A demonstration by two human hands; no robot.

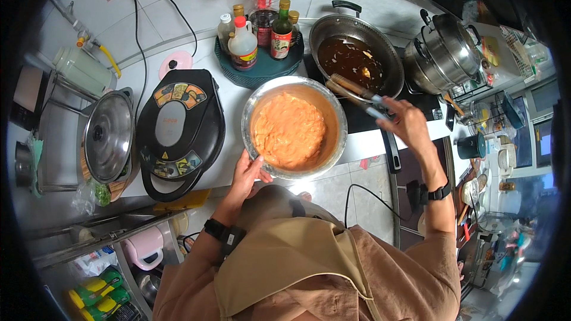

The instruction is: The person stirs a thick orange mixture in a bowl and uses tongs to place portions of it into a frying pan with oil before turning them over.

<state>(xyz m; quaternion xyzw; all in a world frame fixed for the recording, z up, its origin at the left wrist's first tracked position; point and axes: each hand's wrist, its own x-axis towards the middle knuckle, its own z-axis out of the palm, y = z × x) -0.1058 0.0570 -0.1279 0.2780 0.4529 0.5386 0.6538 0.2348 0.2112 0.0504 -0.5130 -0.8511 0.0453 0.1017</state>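
Note:
My left hand grips the near-left rim of a steel mixing bowl, thumb on the outer wall and fingers underneath. Inside lies a thick, wet orange mixture, with smears up the bowl's wall. In my right hand is a pair of kitchen tongs, blurred, with light blue handles and brown, wood-like ends. Their two arms are spread, and the ends hover between the bowl and the near rim of a wok. Dark brown oil fills the wok's bottom, with small pale bits and orange pieces in it.
Bottles stand on a dark green tray behind the bowl. A black electric griddle and a lidded pot are at left. Right of the wok sits a steel steamer pot. The wok's long handle juts past the counter edge.

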